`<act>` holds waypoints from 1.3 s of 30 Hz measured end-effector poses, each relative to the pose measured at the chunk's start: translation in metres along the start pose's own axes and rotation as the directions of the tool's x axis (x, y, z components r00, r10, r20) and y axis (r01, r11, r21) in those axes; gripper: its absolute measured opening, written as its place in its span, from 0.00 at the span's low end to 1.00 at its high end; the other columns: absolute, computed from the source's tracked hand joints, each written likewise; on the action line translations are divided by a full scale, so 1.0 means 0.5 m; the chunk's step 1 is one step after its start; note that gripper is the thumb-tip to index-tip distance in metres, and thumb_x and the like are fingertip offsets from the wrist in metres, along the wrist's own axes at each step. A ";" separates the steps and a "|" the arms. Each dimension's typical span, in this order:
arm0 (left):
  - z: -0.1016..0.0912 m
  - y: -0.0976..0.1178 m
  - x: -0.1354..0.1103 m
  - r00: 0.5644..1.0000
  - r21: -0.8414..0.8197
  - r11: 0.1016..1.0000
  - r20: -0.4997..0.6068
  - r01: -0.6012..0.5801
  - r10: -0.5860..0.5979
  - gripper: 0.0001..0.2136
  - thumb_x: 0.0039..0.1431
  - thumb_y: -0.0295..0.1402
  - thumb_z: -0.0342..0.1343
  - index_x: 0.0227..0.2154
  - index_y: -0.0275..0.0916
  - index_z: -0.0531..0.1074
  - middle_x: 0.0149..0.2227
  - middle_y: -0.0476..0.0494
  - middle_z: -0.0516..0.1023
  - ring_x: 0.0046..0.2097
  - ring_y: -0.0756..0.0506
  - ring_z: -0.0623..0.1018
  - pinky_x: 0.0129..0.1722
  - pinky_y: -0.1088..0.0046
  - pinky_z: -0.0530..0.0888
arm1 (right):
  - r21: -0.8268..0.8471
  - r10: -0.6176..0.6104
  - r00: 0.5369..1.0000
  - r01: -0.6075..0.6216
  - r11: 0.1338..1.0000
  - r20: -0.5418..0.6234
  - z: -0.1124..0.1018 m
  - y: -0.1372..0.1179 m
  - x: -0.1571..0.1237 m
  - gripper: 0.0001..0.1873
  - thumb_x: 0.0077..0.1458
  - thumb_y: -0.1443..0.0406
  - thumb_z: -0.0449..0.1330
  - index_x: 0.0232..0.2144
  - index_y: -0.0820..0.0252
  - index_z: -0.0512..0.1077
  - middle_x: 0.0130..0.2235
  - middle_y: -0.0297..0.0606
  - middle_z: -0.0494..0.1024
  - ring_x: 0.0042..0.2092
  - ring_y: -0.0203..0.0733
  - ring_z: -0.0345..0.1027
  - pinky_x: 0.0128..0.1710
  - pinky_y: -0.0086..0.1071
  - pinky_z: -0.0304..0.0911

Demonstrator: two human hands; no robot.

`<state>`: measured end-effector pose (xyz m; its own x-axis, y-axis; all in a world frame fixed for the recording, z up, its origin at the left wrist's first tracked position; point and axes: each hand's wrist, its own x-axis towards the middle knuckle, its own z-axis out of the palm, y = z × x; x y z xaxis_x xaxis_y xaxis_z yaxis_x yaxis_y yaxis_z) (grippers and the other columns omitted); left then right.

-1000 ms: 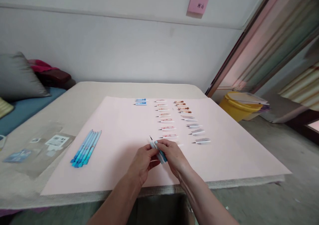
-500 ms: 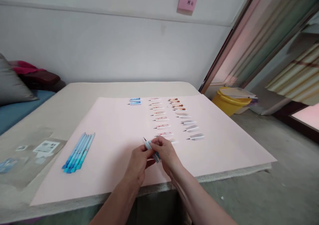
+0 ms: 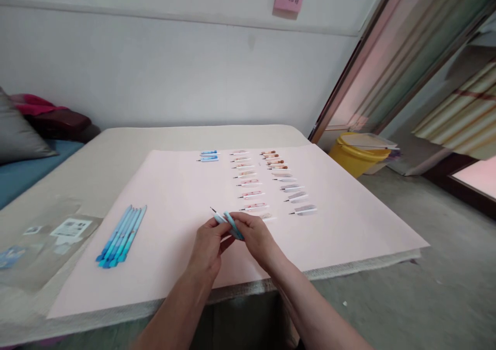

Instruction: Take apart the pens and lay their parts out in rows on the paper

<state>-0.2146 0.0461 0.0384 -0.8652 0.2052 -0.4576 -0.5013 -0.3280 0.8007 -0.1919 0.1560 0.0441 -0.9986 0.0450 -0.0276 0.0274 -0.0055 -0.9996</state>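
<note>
Above the near part of the pink sheet, my two hands meet with their fingers closed. Pinched in my left hand (image 3: pixel 207 241) is a white pen part (image 3: pixel 219 218) with a thin dark tip that points up and left. My right hand (image 3: pixel 253 232) grips a light blue pen piece (image 3: pixel 229 219), slanted right against the white part. Fingers hide the lower ends of both. Just beyond my right hand lie rows of white, dark-tipped pen parts beside patterned pieces (image 3: pixel 253 206). Two blue sets (image 3: pixel 209 158) lie farther back.
Several long blue pens (image 3: pixel 122 236) lie side by side at the left of the pink sheet (image 3: pixel 174 195). A clear plastic bag (image 3: pixel 39 267) with labels rests at the table's left. A yellow bucket (image 3: pixel 354 156) stands on the floor at right. A white wall rises behind.
Both hands have shifted slightly left and up. The light blue piece now shows beside the white part, angled apart from it. The pens on the sheet have not moved.
</note>
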 end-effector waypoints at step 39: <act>-0.001 0.016 0.000 0.982 -0.251 0.953 -0.128 -0.169 0.140 0.06 0.42 0.25 0.63 0.26 0.35 0.73 0.30 0.46 0.74 0.32 0.52 0.74 0.32 0.76 0.73 | 0.357 0.237 0.967 -0.192 0.914 -0.089 0.014 0.005 -0.002 0.16 0.40 0.66 0.62 0.37 0.62 0.76 0.27 0.35 0.74 0.28 0.32 0.64 0.35 0.33 0.63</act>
<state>-0.2188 0.0430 0.0448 -0.9213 0.0372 -0.3870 -0.3355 -0.5789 0.7432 -0.1914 0.1490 0.0418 -0.9556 0.1307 -0.2642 0.2002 -0.3700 -0.9072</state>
